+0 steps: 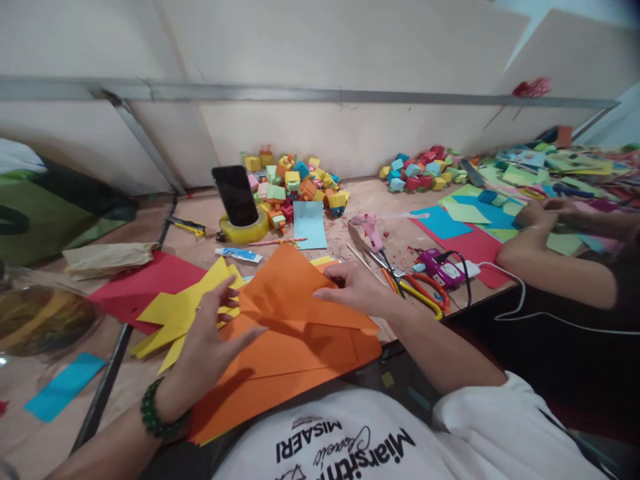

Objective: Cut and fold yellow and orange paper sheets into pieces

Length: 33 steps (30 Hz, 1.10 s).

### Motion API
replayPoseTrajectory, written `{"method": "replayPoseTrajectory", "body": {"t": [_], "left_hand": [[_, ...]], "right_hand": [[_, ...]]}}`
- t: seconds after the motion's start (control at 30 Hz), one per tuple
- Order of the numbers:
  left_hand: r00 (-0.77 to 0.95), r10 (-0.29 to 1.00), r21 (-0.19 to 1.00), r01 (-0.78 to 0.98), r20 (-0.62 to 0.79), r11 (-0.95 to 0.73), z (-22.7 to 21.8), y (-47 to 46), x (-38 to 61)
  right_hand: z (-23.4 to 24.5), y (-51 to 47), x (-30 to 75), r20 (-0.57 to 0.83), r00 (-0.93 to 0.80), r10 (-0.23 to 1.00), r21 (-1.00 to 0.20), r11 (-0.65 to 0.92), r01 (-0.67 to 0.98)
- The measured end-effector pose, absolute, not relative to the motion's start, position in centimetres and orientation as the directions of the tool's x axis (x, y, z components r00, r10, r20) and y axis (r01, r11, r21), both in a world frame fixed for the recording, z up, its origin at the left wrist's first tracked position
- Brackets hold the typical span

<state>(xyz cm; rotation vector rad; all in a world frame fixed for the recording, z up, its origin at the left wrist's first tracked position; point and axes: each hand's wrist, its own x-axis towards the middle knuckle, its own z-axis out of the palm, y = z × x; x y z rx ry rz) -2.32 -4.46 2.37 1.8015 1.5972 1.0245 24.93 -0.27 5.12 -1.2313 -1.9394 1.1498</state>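
My right hand (pixel 355 288) pinches the near edge of an upper orange sheet (pixel 277 280) between thumb and fingers, while my left hand (pixel 213 337) is spread, thumb well away from the fingers, over the sheet's left side; whether its fingertips touch paper I cannot tell. The upper sheet stands partly raised on a lower orange sheet (pixel 305 353), which lies at the table's near edge, in front of my body, with straight lines across it. I judge this orange paper to be at an early stage: it is in large pieces, whereas the left heap of paper blocks (pixel 295 183) and the right heap of paper blocks (pixel 420 172) look finished. The yellow strips (pixel 183 303) beside my left hand seem cut but not folded into blocks, and the red paper (pixel 150 283) under them is one broad piece. Beyond, on the scrap-strewn wooden table (pixel 200 193), a phone (pixel 235 195) leans upright at a roll of yellow tape (pixel 245 231); a pink glue gun (pixel 371 230) and scissors (pixel 420 297) lie to my right. Further right a co-worker's hands (pixel 540 215) hover among coloured papers, and pale panels (pixel 325 47) back the table.
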Motion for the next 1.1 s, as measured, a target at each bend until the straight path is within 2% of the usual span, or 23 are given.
{"method": "replayPoseTrajectory", "body": {"t": [0.07, 0.17, 0.23, 0.3, 0.37, 0.43, 0.53, 0.6, 0.63, 0.7, 0.77, 0.83, 0.9, 0.97, 1.03, 1.1], "left_hand": [[-0.051, 0.997, 0.902, 0.43, 0.06, -0.033, 2.5, -3.5, -2.5], [0.114, 0.964, 0.947, 0.245, -0.24, 0.207, 3.3, -3.3, -1.6], [0.193, 0.909, 0.928, 0.132, -0.369, 0.348, 4.2, -3.6, -0.6], [0.157, 0.9, 0.913, 0.036, -0.406, 0.406, 5.2, -3.8, 0.1], [0.048, 0.923, 0.924, 0.017, -0.382, 0.382, 5.8, -3.7, 0.3], [-0.039, 0.942, 0.939, 0.072, -0.334, 0.337, 5.9, -3.3, -0.2], [-0.077, 0.953, 0.928, 0.216, -0.294, 0.304, 5.4, -2.7, -1.3], [-0.065, 0.976, 0.913, 0.345, -0.208, 0.217, 5.2, -2.5, -1.9], [-0.056, 0.992, 0.904, 0.409, -0.11, 0.123, 5.2, -2.4, -2.2], [0.02, 0.983, 0.834, 0.526, 0.183, -0.165, 5.5, -2.3, -2.5], [0.216, 0.853, 0.644, 0.576, 0.475, -0.504, 5.7, -2.0, -2.9], [0.448, 0.666, 0.405, 0.549, 0.596, -0.731, 5.3, -1.4, -3.3], [0.585, 0.563, 0.245, 0.534, 0.584, -0.809, 4.3, -0.7, -3.5], [0.674, 0.521, 0.158, 0.524, 0.524, -0.837, 2.8, -0.2, -3.4], [0.757, 0.51, 0.118, 0.51, 0.408, -0.852, 1.6, -0.2, -2.9], [0.799, 0.527, 0.119, 0.516, 0.291, -0.848, 1.1, -0.6, -2.3]], "right_hand": [[6.2, -1.0, 24.7, 0.034, -0.419, 0.907, -0.899, 0.21, 0.383], [6.9, -1.5, 24.2, 0.045, -0.408, 0.912, -0.909, 0.207, 0.362], [7.1, -1.5, 23.9, 0.068, -0.388, 0.919, -0.894, 0.229, 0.386], [7.0, -1.4, 23.8, 0.086, -0.371, 0.925, -0.871, 0.25, 0.422], [6.6, -1.2, 24.3, 0.065, -0.385, 0.921, -0.867, 0.243, 0.435], [5.7, -0.9, 25.2, 0.012, -0.407, 0.913, -0.891, 0.194, 0.41], [4.1, -0.5, 27.0, -0.071, -0.394, 0.916, -0.938, 0.073, 0.338], [3.5, -0.3, 27.9, -0.06, -0.337, 0.939, -0.926, 0.073, 0.37], [3.6, -0.3, 28.0, -0.012, -0.299, 0.954, -0.903, 0.118, 0.412], [4.4, -0.4, 27.9, 0.179, -0.248, 0.952, -0.813, 0.285, 0.507], [5.7, -0.8, 27.2, 0.407, -0.277, 0.871, -0.67, 0.49, 0.558], [6.4, -1.2, 26.3, 0.554, -0.374, 0.744, -0.499, 0.656, 0.566], [5.9, -1.4, 25.8, 0.6, -0.498, 0.626, -0.349, 0.765, 0.542], [4.1, -1.6, 25.6, 0.565, -0.625, 0.54, -0.249, 0.833, 0.494], [1.7, -1.9, 25.7, 0.484, -0.713, 0.508, -0.217, 0.859, 0.464], [-0.3, -2.3, 25.7, 0.403, -0.737, 0.543, -0.249, 0.84, 0.482]]}}
